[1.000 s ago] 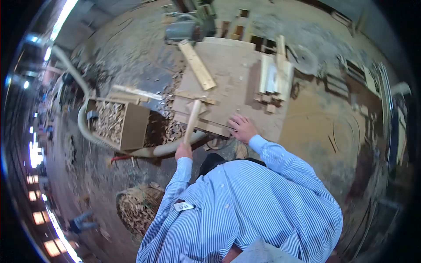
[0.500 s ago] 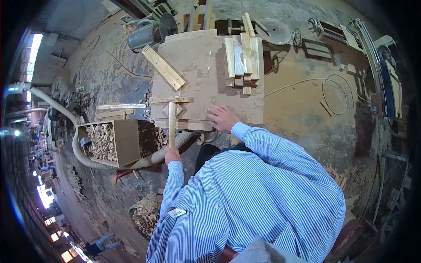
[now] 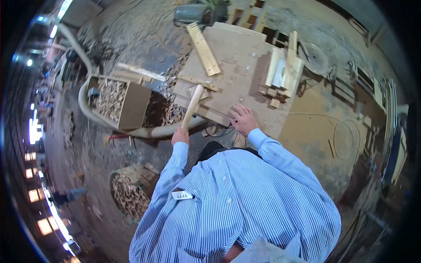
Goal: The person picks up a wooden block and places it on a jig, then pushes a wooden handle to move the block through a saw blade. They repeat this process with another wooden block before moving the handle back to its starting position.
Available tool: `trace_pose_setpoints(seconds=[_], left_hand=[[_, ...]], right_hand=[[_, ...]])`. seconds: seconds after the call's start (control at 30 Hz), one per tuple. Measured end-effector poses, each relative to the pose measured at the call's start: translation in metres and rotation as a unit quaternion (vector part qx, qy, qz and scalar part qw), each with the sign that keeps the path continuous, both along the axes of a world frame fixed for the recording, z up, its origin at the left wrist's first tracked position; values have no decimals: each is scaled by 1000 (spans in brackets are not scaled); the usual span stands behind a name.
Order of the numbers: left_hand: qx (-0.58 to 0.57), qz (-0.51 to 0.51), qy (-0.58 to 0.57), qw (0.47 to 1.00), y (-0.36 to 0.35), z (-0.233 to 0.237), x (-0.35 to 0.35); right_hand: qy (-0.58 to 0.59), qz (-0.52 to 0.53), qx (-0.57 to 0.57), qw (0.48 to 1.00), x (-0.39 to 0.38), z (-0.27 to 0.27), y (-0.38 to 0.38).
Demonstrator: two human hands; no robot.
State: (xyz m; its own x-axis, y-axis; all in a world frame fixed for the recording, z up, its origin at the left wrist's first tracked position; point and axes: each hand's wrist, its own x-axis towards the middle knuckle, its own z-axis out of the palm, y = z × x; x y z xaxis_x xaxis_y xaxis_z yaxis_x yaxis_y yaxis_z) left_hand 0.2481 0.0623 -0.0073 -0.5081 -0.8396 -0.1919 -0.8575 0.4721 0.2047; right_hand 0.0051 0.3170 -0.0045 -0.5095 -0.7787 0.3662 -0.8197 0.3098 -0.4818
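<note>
My left hand (image 3: pixel 180 136) is wrapped round the near end of a long pale wooden bar (image 3: pixel 193 106) with a rounded far end. The bar slants away from me, its far end over small wood pieces at the near left corner of the worktable (image 3: pixel 239 52). My right hand (image 3: pixel 244 119) rests with fingers spread on the table's near edge. A narrow wooden strip (image 3: pixel 199 83) lies across the board just beyond the bar. Farther back are a wider plank (image 3: pixel 204 50) and, to the right, a stack of wooden pieces (image 3: pixel 281 72).
On the left stands an open box (image 3: pixel 136 105) filled with wood offcuts, with a thick hose (image 3: pixel 149 133) around it. A round basket of offcuts (image 3: pixel 131 193) is at lower left. Behind the table sits a motor (image 3: pixel 192 14). A cable (image 3: pixel 335 136) loops over the floor at right.
The view has turned, so the table appears tilted and farther right. The bar in my left hand now leans to the right instead of pointing straight away. My right hand stays at the table edge.
</note>
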Motion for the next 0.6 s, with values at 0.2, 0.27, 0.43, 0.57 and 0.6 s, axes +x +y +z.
trace_pose_setpoints(seconds=[0.2,0.27,0.43,0.57,0.6], left_hand=[[-15,8,28,999,2,1,0],[-14,15,34,999,2,0,1],[-13,14,32,999,5,11,0],[-19,17,39,999,6,12,1],[-17,22,39,999,5,9,2]], right_hand=[[-7,13,8,1000,2,1,-3],[-6,16,9,1000,2,1,-3],[-10,8,26,1000,3,0,-6],[-10,14,37,999,4,4,-7],[-11,13,42,999,4,5,-7]])
